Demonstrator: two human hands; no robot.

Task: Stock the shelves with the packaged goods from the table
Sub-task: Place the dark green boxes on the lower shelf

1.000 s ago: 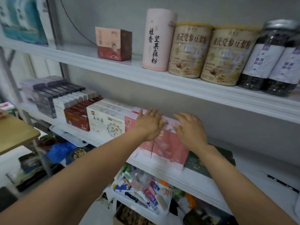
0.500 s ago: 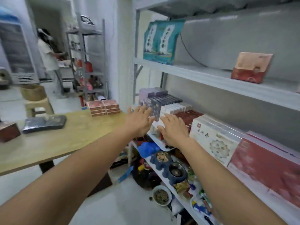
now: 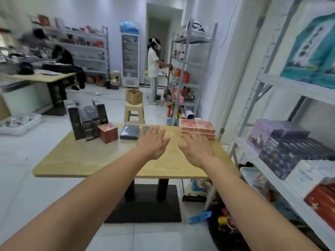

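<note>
A wooden table (image 3: 87, 160) stands in front of me. On it are a stack of flat red boxes (image 3: 197, 128) at the far right corner, a dark flat pack (image 3: 130, 131), a red cube box (image 3: 108, 135) and several tall dark boxes (image 3: 85, 122). My left hand (image 3: 153, 142) and my right hand (image 3: 196, 148) stretch out above the table with fingers spread, holding nothing. The right hand's fingertips are just short of the red stack. The white shelves (image 3: 282, 178) on my right hold purple, dark, white and red boxes.
A plastic stool (image 3: 134, 113) with a cardboard box stands behind the table. A person (image 3: 153, 69) works at a far metal rack (image 3: 188, 73). Another person sits at a second table (image 3: 45, 77). Clutter lies on the floor under the shelves (image 3: 224, 220).
I have turned left from the shelves to the table. Both hands left the pink boxes on the shelf and now reach empty over the tabletop.
</note>
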